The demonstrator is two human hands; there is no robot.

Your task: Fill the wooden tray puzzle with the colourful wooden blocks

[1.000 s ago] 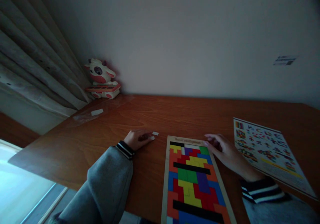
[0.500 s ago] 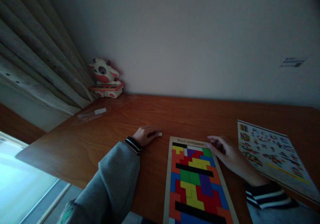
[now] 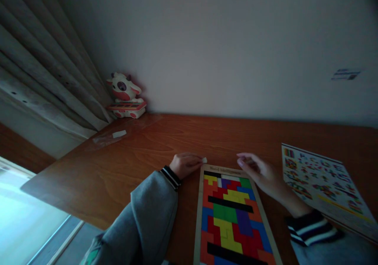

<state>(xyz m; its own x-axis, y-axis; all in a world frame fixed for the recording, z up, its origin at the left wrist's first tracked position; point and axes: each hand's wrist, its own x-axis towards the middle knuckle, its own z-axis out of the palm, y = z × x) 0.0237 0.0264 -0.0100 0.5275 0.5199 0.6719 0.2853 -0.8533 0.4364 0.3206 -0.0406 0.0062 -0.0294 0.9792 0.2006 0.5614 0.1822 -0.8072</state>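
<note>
The left hand [image 3: 184, 165] pinches a small white piece [image 3: 204, 160] between thumb and fingertips, just by the top left corner of the wooden puzzle board [image 3: 199, 214]; whether the piece touches the frame there is unclear. The right hand [image 3: 261, 174] is loosely curled near the top right corner, a gap between thumb and fingers and nothing seen in its grip.

As for how far things stand, the part of the board in view looks filled: coloured pieces [image 3: 225, 213] lie flat and close together, with black strips [image 3: 230, 204] among them, and no bare gap can be made out (the lower end runs out of the picture, so its state is hidden). What visibly lies outside the frame is that one small white piece in the left hand.

The board lies on the brown table [image 3: 153, 139], its lettered edge farthest from the person. A printed sheet [image 3: 321, 182] lies to its right, and a toy cow [image 3: 125, 95] sits well apart at the far left, near the curtain [image 3: 44, 80]
</note>
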